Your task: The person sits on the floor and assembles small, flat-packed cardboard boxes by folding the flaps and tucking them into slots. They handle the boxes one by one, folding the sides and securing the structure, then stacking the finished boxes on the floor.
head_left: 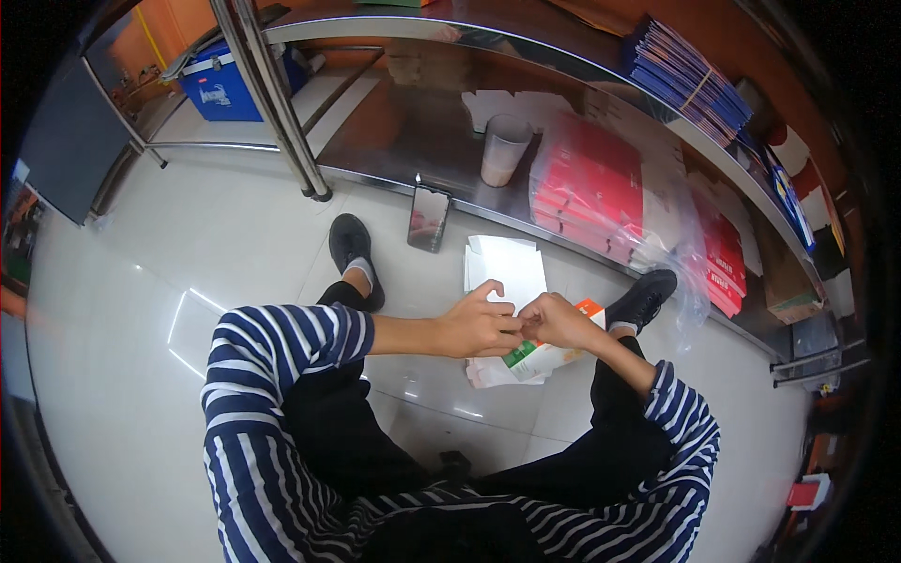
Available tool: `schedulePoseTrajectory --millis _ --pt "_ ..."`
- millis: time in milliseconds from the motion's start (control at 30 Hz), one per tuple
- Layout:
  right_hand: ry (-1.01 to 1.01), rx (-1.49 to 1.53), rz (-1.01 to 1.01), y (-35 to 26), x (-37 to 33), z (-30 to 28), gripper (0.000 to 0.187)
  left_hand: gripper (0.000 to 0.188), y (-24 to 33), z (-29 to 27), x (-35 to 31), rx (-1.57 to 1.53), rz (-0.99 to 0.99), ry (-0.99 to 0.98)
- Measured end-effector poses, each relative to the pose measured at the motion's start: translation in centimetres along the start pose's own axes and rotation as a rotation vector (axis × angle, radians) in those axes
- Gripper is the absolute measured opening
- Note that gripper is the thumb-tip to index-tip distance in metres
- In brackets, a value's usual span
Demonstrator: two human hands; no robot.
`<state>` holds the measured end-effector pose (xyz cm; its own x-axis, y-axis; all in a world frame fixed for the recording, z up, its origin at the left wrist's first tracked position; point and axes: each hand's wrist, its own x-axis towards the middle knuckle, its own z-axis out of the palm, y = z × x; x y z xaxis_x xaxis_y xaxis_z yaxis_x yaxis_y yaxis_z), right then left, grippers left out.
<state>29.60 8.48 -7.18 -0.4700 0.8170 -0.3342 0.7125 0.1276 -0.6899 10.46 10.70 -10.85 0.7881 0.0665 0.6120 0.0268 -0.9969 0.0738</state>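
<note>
- While fingertips sit close together, bare left hand (481, 325) half-curled, index finger raised; hold cannot be told.
- Bare right hand (561, 321): fingers bent nearly closed; hold unclear.
- Flat white cardboard (507, 267): beneath hands, on glossy pale floor (272, 253).

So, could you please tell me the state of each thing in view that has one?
Left hand: fingers bent, meeting the right hand
Right hand: fingers curled in; grip hidden
White carton: opened out, partly covered by the hands
Phone: propped up, tilted
Cup: upright
Red boxes: stacked, in clear plastic
Blue stack: banded
Blue cooler: lid apparently shut
</note>
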Motion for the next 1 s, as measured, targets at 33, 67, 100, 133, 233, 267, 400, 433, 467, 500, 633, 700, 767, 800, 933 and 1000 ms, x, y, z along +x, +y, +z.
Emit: schedulePoseTrajectory --millis 33,67,100,133,233,267,400,433,467,500,633,700,767,800,933,1000 --pt "0.0 -0.007 -0.023 0.0 -0.1 0.0 0.015 0.009 0.0 0.0 0.1 -0.003 0.004 -0.01" --pt "0.001 -0.014 -0.045 0.0 -0.1 -0.1 0.015 0.009 0.0 0.1 0.1 0.001 0.002 -0.01" --pt "0.002 -0.021 -0.067 0.0 -0.1 -0.1 0.015 0.008 0.0 0.1 0.1 0.005 0.0 -0.011" --pt "-0.001 -0.008 -0.061 0.0 -0.1 -0.1 0.015 0.008 0.0 0.1 0.2 0.008 -0.002 -0.011" --pt "-0.028 0.022 -0.025 0.0 0.0 0.1 0.014 0.008 0.1 0.1 0.0 0.015 -0.016 -0.061" --pt "-0.048 0.025 -0.001 0.1 0.0 0.1 0.015 0.007 0.1 0.2 -0.1 0.012 -0.025 -0.072" --pt "-0.094 0.053 0.018 0.6 -0.1 0.2 0.017 0.006 0.1 0.3 -0.1 -0.015 -0.064 -0.124" --pt "-0.076 0.079 -0.002 0.7 -0.1 0.3 0.019 0.006 0.1 0.2 -0.2 -0.024 -0.079 -0.142" --pt "-0.057 0.104 -0.021 0.7 0.0 0.4 0.021 0.005 0.0 0.2 -0.3 -0.049 -0.129 -0.168" --pt "-0.039 0.129 -0.041 0.7 0.0 0.5 0.024 0.005 0.0 0.2 -0.4 -0.074 -0.178 -0.194" --pt "-0.008 0.177 0.002 -0.7 -0.2 0.3 0.04 0.005 -0.2 -0.6 -0.2 -0.185 -0.311 -0.238" --pt "0.029 0.191 -0.023 -0.2 -0.1 0.4 0.046 0.004 -0.3 -0.7 0.2 -0.198 -0.36 -0.223" --pt "0.033 0.155 -0.002 -0.2 0.0 0.3 0.048 0.004 -0.5 -0.6 0.2 -0.182 -0.346 -0.193" --pt "0.035 0.137 0.009 -0.2 0.0 0.3 0.049 0.004 -0.7 -0.5 0.1 -0.161 -0.304 -0.172" --pt "0.026 0.276 0.04 0.6 0.0 0.4 0.047 0.004 -0.8 -0.2 -0.1 -0.041 -0.168 -0.118" --pt "0.014 0.336 0.061 0.3 0.0 0.4 0.046 0.005 -1.0 -0.3 0.0 -0.061 -0.125 -0.065"
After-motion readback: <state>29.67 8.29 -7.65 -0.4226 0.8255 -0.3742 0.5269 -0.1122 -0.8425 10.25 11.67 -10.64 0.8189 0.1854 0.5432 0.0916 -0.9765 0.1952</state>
